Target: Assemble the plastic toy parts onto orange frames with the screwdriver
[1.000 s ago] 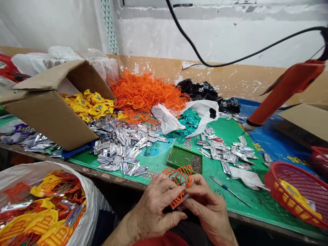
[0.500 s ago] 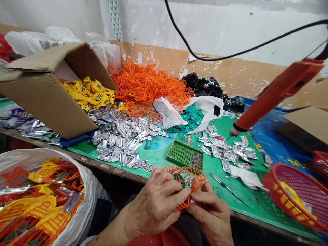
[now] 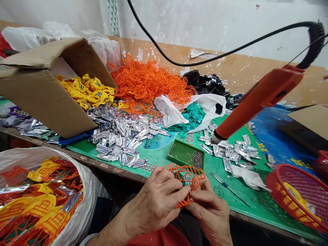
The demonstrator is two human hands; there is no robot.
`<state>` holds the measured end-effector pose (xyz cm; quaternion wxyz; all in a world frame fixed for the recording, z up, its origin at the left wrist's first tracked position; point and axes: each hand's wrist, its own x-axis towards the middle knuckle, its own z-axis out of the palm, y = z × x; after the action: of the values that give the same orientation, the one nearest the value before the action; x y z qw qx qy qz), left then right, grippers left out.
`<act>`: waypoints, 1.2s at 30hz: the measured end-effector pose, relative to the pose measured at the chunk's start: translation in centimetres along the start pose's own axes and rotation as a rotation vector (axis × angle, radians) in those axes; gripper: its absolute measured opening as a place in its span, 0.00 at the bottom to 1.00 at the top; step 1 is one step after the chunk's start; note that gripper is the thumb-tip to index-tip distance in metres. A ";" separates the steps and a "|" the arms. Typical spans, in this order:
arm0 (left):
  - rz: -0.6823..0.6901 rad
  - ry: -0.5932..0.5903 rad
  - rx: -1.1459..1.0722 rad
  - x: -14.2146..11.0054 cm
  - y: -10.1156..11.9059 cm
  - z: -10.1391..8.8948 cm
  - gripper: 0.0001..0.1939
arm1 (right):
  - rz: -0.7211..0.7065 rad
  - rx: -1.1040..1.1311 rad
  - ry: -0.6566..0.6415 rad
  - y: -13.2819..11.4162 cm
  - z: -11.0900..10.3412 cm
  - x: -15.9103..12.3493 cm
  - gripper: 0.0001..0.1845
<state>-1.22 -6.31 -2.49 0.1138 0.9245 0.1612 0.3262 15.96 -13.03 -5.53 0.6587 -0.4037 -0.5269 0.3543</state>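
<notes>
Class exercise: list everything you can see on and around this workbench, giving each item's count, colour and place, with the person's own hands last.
Cardboard box: one, brown, tipped over at bench left.
Plastic pieces: many, yellow, beside the box.
Lattice pile: many, orange, bench back.
Foil pieces: many, silver, bench centre.
Pegboard tray: one, green, bench front.
Corded tool: one, orange, hanging at right.
Basket: one, red, lower right.
Sack: one, white, lower left.
Lattice frame: one, orange, held in both hands.
Left hand: one, pinching the frame.
Right hand: one, pinching the frame.
</notes>
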 end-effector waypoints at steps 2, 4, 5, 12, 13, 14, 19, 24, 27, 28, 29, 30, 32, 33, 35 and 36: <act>0.003 -0.002 -0.001 0.0 -0.1 0.0 0.17 | 0.021 0.006 0.000 0.1 0.0 0.0 0.12; 0.004 0.000 0.004 0.1 -0.1 0.0 0.16 | 0.041 0.009 0.006 0.2 0.0 0.0 0.12; 0.004 -0.001 0.008 0.1 -0.2 0.0 0.15 | 0.051 0.013 0.012 0.2 0.0 0.0 0.12; -0.004 -0.092 -0.004 0.1 -0.2 -0.4 0.17 | 0.069 0.037 0.050 0.6 0.1 -0.2 0.11; -0.006 -0.102 -0.005 0.1 -0.2 -0.4 0.16 | 0.070 0.038 0.047 0.7 0.0 -0.2 0.11; -0.009 -0.107 -0.004 0.1 -0.2 -0.4 0.16 | 0.069 0.037 0.045 0.7 0.0 -0.2 0.10; 0.013 -0.071 -0.009 0.4 -0.2 -0.2 0.15 | 0.083 -0.022 0.052 0.9 -0.4 -0.5 0.08; 0.011 -0.070 -0.022 0.4 -0.3 0.0 0.14 | 0.088 -0.080 0.054 0.7 -0.7 -0.5 0.07; 0.005 -0.098 -0.030 0.3 -0.4 0.1 0.16 | 0.073 -0.106 0.048 0.8 -0.8 -0.5 0.07; 0.005 -0.104 -0.034 0.3 -0.5 0.1 0.16 | 0.073 -0.103 0.047 0.8 -0.8 -0.5 0.06; 0.006 -0.109 -0.039 0.3 -0.5 0.1 0.16 | 0.075 -0.095 0.046 0.8 -0.8 -0.4 0.07; 0.007 -0.112 -0.046 0.3 -0.5 0.0 0.16 | 0.080 -0.084 0.046 0.9 -0.8 -0.4 0.07; 0.009 -0.111 -0.064 0.4 -0.5 0.0 0.16 | 0.089 -0.068 0.047 0.9 -0.8 -0.4 0.07; 0.009 -0.113 -0.070 0.4 -0.5 0.0 0.15 | 0.090 -0.067 0.044 0.8 -0.8 -0.3 0.08; 0.007 -0.118 -0.073 0.5 -0.5 0.0 0.16 | 0.076 -0.075 0.033 0.6 -0.8 -0.1 0.08; 0.006 -0.124 -0.070 0.6 -0.5 0.0 0.15 | 0.065 -0.082 0.025 0.5 -0.8 0.0 0.08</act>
<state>-0.91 -5.62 -2.35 0.1547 0.9388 0.1394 0.2742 16.72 -12.93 -6.09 0.6362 -0.4516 -0.5194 0.3487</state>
